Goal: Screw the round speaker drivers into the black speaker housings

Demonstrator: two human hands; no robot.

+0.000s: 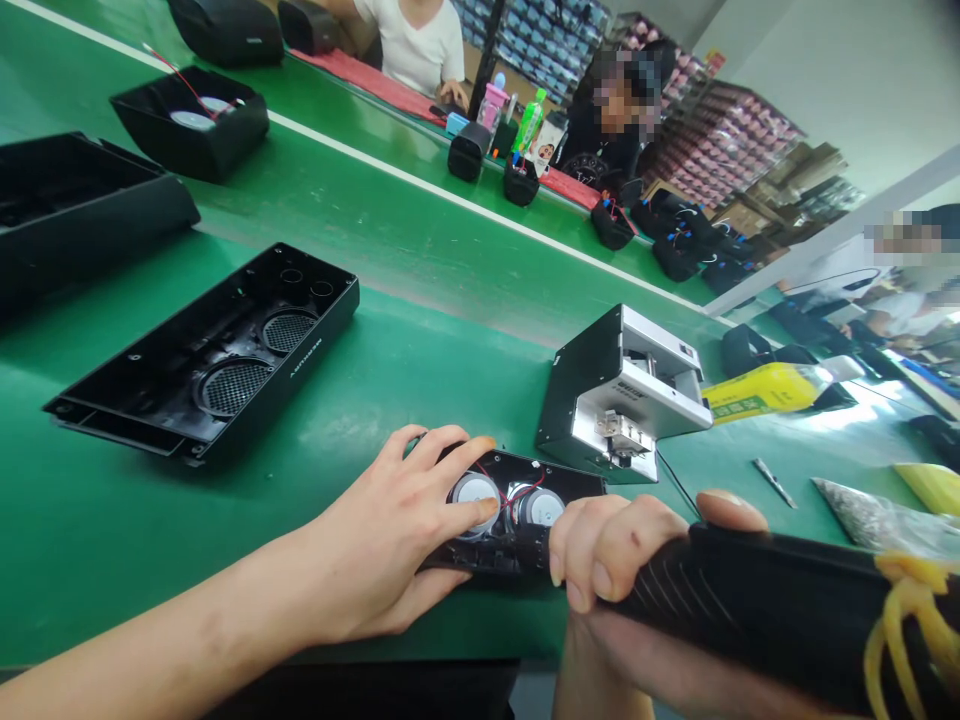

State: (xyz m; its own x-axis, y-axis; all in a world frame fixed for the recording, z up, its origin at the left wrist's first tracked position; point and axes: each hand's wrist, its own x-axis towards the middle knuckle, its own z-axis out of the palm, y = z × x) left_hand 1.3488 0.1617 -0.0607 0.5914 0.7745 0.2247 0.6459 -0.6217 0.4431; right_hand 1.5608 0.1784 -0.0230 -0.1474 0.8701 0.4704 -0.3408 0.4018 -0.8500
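A black speaker housing (581,482) lies on the green bench with two round speaker drivers (475,492) and red wires inside. My left hand (420,520) grips it, fingers over its far edge and thumb along the near side. My right hand (637,545) is wrapped round a black electric screwdriver (780,590), held at a slant. The tool's nose (533,548) is over the near edge of the housing; its tip cannot be made out. Yellow cord is tied at the screwdriver's rear end.
A silver-and-black screw feeder (630,400) stands beyond my right hand, near a yellow-labelled bottle (780,388). An empty speaker shell (202,360) lies at left, with larger black shells (82,220) behind. A bag of screws (877,510) sits at right. People work across the bench.
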